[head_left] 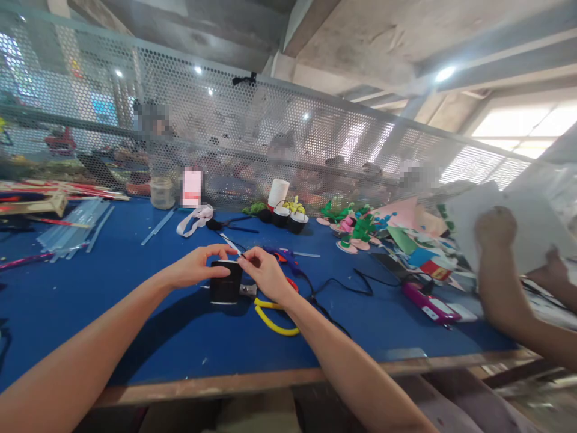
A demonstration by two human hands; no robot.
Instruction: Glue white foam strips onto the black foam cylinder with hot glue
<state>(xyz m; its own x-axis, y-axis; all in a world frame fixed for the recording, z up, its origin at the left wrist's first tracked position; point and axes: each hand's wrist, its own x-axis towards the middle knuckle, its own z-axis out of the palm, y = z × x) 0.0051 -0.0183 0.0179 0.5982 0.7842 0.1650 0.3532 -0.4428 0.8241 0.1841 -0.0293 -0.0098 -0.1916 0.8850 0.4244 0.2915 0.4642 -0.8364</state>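
A small black bucket (226, 282) with a pale edge is gripped by my left hand (202, 264), thumb across its side and fingers behind. My right hand (265, 273) pinches a narrow white strip (231, 243) against the bucket's upper right edge. Under my right wrist lies a yellow-handled cutting tool (274, 325); its metal head is beside the bucket, and its exact kind is partly hidden. Just behind my right hand is a blue and red tool (286, 257) with a black cord, partly covered.
Clear glue sticks (74, 225) lie left, near a glass jar (162, 192) and white ribbon (195, 221). Behind stand two black buckets (297, 222) and a white spool (278, 192). Green craft figures (360, 228) and a purple device (428, 304) lie right. Another person's hand (496, 231) holds white sheets.
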